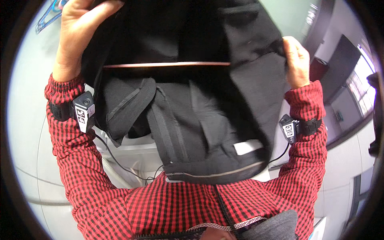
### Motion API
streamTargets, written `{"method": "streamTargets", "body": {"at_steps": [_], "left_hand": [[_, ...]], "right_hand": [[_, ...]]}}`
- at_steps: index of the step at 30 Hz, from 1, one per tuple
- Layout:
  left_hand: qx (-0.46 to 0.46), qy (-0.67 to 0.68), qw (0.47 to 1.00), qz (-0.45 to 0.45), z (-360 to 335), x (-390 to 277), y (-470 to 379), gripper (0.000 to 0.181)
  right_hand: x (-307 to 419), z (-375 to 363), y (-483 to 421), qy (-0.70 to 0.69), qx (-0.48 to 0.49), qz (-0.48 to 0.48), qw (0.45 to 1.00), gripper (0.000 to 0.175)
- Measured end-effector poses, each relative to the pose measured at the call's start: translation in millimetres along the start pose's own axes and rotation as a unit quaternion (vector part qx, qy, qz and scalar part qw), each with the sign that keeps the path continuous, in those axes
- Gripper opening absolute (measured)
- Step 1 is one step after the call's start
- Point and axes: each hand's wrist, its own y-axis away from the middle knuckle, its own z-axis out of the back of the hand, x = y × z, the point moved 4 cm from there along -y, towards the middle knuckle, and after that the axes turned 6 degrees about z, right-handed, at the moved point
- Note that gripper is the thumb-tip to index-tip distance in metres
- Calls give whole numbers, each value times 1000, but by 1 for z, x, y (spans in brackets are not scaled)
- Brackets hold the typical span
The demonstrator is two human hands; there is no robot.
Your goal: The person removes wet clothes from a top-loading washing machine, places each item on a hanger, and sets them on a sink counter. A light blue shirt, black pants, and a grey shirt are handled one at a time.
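Observation:
A black cloth garment [255, 81] is spread out in front of my chest. Both hands hold it up. At its upper left, my left hand [79, 33] grips the cloth with the thumb pointing right; the fingertips are out of sight. My right hand [297, 61] pinches the right edge, its fingers partly behind the fabric. A thin pinkish bar [166, 64] runs across the dark opening. Below it hang trouser-like black folds with a loose flap [132, 111], a waistband [216, 175] and a blank-looking white label [247, 147].
A blue clothes hanger [48, 18] shows at the upper left. Devices on straps sit on my left wrist [84, 109] and right wrist [288, 129], trailing black cables [120, 169]. A pale ribbed hose [115, 172] lies below the garment. A bright window [361, 87] is at the far right.

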Motion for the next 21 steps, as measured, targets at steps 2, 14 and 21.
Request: {"method": "streamTargets", "body": {"at_steps": [2,14,21], "left_hand": [[5,73,997,-31,-17,-20,-20,32],[71,259,962,-48,-99,-22,-28,38],[95,255,959,-80,-110,-12,-33,36]], "right_hand": [[31,38,-21,57,-69,-9,996,21],[67,130,-37,204,6,136,969,22],[51,144,-43,205,13,93,974,23]]}}
